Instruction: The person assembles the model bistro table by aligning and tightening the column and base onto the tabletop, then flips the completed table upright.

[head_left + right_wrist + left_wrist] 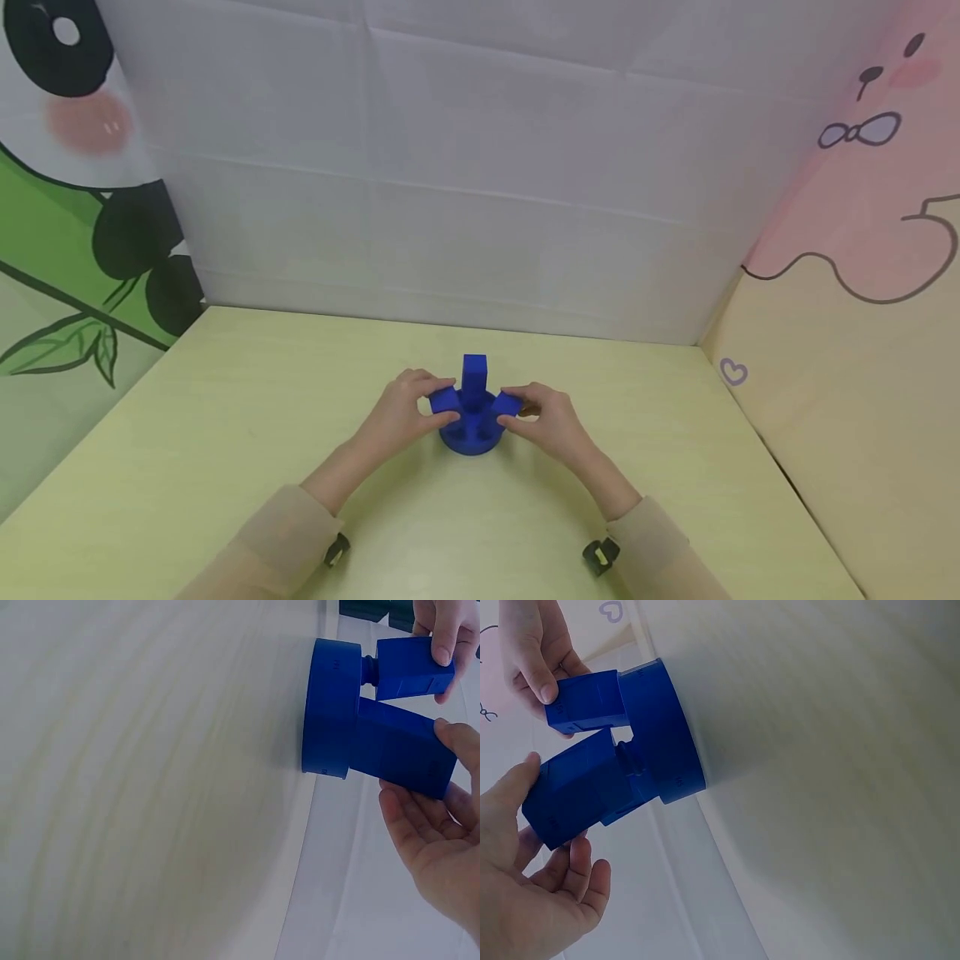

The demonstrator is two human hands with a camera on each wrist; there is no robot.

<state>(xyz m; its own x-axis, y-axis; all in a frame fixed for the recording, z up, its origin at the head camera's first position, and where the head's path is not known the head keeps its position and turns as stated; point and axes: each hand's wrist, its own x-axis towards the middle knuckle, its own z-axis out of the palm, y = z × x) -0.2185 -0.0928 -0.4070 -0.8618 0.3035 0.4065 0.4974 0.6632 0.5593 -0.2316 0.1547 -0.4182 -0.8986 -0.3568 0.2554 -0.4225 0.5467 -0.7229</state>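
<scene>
Leaning Outward, One on Each Side

From where I stand, the round blue base [471, 447] sits on the pale table [187, 467] squarely between the two hands, and neither hand is clearly nearer to it. The left hand [401, 410] pinches the left block [444, 400] between thumb and fingers, over the base's left side. The right hand [553, 421] grips the right block [507, 405] likewise, over the right side. A third, far block [475, 377] stands upright at the far side of the base, touched by neither hand.

The relation I would watch is how each held block's long axis sits against the base. Both rise from the base end with their tops tipped outward, each toward the hand that holds it, while the far block stands straight. The lower ends differ: the left block's appears just apart from the base, with a narrow blue neck [369, 670] showing in the gap, though I cannot tell which piece that belongs to. The right block's lower end meets the base at its rim; whether it is seated or only touching, I cannot tell. Any lining-up, I judge, would call for tipping the tops inward, toward the middle.
</scene>
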